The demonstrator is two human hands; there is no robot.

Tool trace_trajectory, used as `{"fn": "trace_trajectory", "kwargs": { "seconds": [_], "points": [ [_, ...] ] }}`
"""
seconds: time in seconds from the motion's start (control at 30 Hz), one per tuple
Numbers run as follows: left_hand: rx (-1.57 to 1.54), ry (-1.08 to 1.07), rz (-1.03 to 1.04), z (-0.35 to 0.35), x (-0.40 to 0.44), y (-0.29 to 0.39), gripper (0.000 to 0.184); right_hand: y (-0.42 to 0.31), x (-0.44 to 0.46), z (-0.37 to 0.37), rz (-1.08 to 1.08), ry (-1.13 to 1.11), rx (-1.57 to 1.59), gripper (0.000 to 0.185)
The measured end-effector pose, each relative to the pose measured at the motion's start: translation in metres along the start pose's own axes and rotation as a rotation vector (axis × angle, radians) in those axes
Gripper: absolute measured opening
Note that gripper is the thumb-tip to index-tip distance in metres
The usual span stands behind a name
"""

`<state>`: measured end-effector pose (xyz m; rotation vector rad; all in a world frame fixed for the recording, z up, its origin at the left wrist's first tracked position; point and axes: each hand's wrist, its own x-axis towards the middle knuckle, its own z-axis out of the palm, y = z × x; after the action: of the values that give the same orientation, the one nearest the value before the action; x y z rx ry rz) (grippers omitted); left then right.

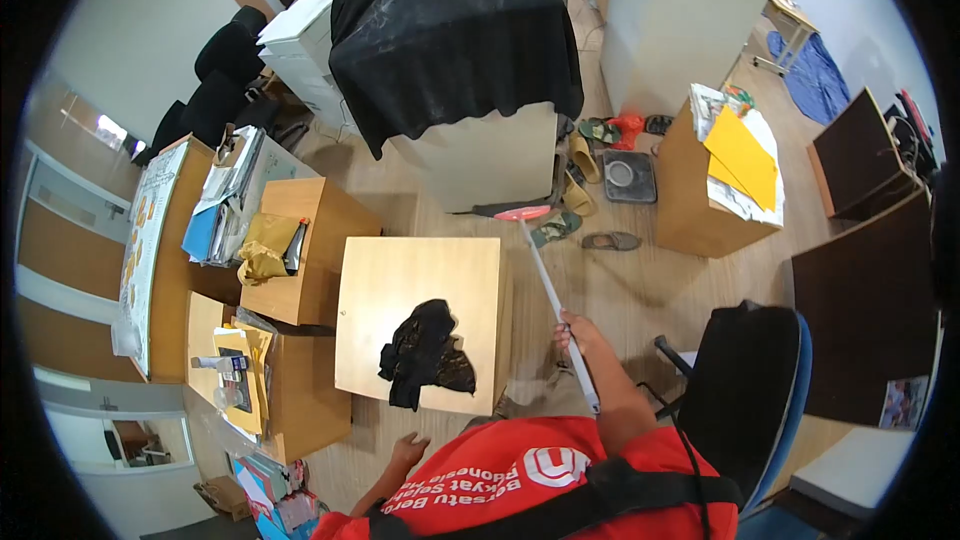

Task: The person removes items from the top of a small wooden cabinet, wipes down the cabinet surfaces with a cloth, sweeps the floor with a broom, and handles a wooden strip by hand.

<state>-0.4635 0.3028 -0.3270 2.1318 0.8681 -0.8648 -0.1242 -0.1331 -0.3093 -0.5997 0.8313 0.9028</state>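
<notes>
My right hand is wrapped round the pale handle of a broom. Its pinkish-red head rests low by the base of the cloth-covered block, with a dark strip beside it that looks like bristles. My left hand hangs at my side, fingers loosely apart, holding nothing that I can see. Between the left hand and the broom stands a light wooden cabinet. On its top lies a crumpled black cloth or bag.
A black cloth drapes a large block ahead. Sandals, a grey shoe and a dark scale-like square lie on the floor. Right are a box with yellow envelopes and an office chair; left, paper-laden cabinets.
</notes>
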Motion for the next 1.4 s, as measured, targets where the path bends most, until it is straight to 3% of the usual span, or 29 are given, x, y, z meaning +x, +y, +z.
{"fn": "trace_trajectory", "kwargs": {
  "seconds": [0.07,0.13,0.17,0.27,0.33,0.5,0.6,0.9,1.0,1.07,1.13,1.2,1.33,1.4],
  "points": [
    [-0.092,0.016,-0.043,0.027,0.003,-0.047,0.075,-0.026,0.015,0.012,0.014,-0.007,0.0,0.02],
    [-0.244,0.059,0.092,0.041,-0.011,-0.047,0.074,-0.043,0.029,0.014,0.036,0.003,0.01,0.016],
    [-0.116,0.065,-0.051,0.038,-0.031,-0.017,0.071,-0.052,0.044,0.01,0.075,0.015,-0.035,0.018],
    [-0.12,0.055,-0.161,0.022,-0.069,0.12,0.07,-0.07,0.061,-0.021,0.072,0.062,-0.215,0.017],
    [-0.186,0.019,-0.108,0.026,-0.063,0.162,0.07,-0.08,0.053,-0.042,0.019,0.09,-0.336,0.015],
    [-0.204,0.019,0.091,0.046,-0.023,0.202,0.07,-0.095,0.014,-0.103,0.031,0.199,-0.143,0.008],
    [-0.104,0.049,0.077,0.028,-0.018,0.231,0.071,-0.106,-0.004,-0.128,0.011,0.224,-0.087,0.007],
    [-0.207,0.079,-0.044,0.017,-0.013,0.194,0.072,-0.157,-0.026,-0.168,-0.169,0.509,-0.354,0.018],
    [-0.001,0.027,-0.003,0.023,-0.008,0.162,0.072,-0.154,-0.043,-0.166,-0.196,0.528,-0.368,0.022],
    [0.089,0.031,0.213,0.043,0.007,0.117,0.072,-0.144,-0.067,-0.152,-0.2,0.481,-0.375,0.024],
    [0.073,0.013,0.192,0.046,-0.008,0.13,0.073,-0.129,-0.073,-0.142,-0.203,0.436,-0.38,0.026],
    [-0.209,-0.003,-0.119,0.032,-0.04,0.191,0.074,-0.113,-0.07,-0.132,-0.113,0.237,-0.186,0.025],
    [-0.102,0.024,-0.036,0.03,-0.033,0.192,0.074,-0.104,-0.041,-0.076,0.025,0.062,-0.091,0.025],
    [-0.083,0.065,-0.023,0.02,-0.034,0.202,0.074,-0.104,-0.02,-0.047,0.061,0.041,-0.182,0.014]
  ]
}}
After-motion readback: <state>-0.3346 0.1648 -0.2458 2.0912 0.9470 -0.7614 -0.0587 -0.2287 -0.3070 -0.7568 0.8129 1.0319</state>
